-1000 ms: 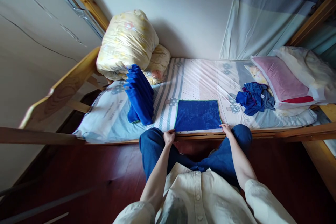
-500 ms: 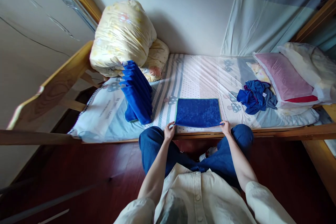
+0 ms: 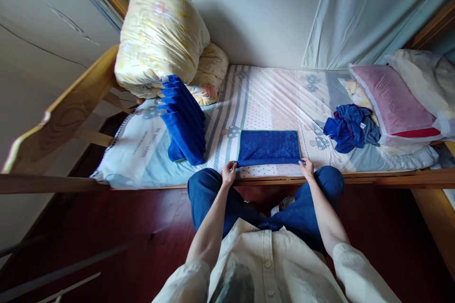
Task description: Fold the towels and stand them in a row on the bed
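Note:
A blue towel (image 3: 269,146) with a thin green edge lies flat on the bed in front of me, its near edge turned over in a narrow strip. My left hand (image 3: 229,172) pinches the near left corner, and my right hand (image 3: 306,168) pinches the near right corner. The strip between them is lifted slightly and pulled straight. To the left stands a leaning row of folded blue towels (image 3: 183,123). On the right, a crumpled heap of blue and grey cloths (image 3: 350,128) rests by the pillows.
A bundled yellow quilt (image 3: 161,38) sits at the bed's left end, beside the wooden bed rail (image 3: 71,99). A pink pillow (image 3: 398,99) in a clear cover lies at the right. The wooden bed edge (image 3: 384,179) runs in front of my knees. A pale curtain (image 3: 355,23) hangs behind.
The towel's near edge has come up and away from me, turning over into a narrow strip held at both corners. The view has shifted slightly.

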A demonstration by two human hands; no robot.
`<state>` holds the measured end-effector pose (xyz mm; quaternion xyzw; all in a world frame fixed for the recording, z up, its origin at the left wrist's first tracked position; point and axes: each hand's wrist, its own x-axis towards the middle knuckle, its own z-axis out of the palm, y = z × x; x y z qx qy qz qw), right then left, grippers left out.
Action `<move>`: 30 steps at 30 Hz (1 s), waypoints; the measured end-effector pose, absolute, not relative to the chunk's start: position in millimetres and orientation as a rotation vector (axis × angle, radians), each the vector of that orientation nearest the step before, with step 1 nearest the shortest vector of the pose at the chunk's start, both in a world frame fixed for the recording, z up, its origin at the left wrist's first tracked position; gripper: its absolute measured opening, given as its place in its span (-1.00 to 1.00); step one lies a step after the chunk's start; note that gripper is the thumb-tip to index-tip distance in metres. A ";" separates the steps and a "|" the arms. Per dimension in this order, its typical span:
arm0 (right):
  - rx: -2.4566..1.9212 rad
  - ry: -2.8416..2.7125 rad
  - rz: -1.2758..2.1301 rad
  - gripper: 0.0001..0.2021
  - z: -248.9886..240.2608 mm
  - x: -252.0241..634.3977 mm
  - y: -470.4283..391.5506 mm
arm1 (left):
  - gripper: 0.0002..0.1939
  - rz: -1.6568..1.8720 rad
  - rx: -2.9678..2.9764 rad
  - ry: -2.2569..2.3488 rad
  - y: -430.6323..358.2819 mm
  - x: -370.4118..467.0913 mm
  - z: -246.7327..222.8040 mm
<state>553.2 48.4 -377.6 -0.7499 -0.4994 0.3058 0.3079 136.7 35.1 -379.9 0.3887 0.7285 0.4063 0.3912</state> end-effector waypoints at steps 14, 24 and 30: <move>-2.048 -1.337 0.864 -0.83 -391.4 557.0 40.5 | -0.68 0.907 1.064 2.012 32.5 131.1 -382.6; -2.009 -1.332 0.901 -0.64 -397.1 554.0 41.2 | -0.61 0.784 1.098 1.852 34.2 135.3 -385.3; -2.042 -1.343 0.888 -0.70 -395.1 556.8 37.7 | -0.79 0.740 1.126 1.964 33.9 131.5 -379.6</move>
